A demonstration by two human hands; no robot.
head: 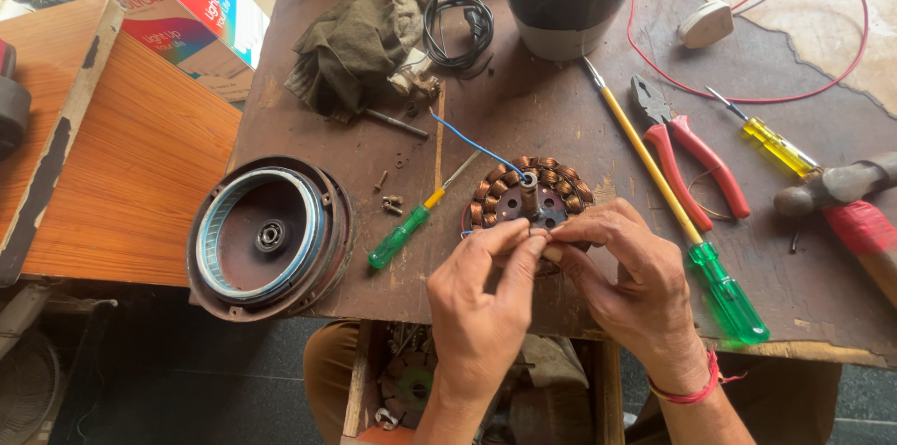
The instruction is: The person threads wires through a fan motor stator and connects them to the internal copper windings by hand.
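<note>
Here, both hands [542,263] over the stator [529,197], near the table edge [392,312].

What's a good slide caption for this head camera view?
Both hands, left hand and right hand, pinch at a copper-wound stator on a worn workbench among screwdrivers and pliers.

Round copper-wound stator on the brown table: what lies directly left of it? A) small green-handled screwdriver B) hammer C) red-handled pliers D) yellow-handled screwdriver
A: the small green-handled screwdriver lies just left of the round copper-wound stator, tip pointing toward it; the red-handled pliers, yellow-handled screwdriver and hammer all lie to its right.
</note>
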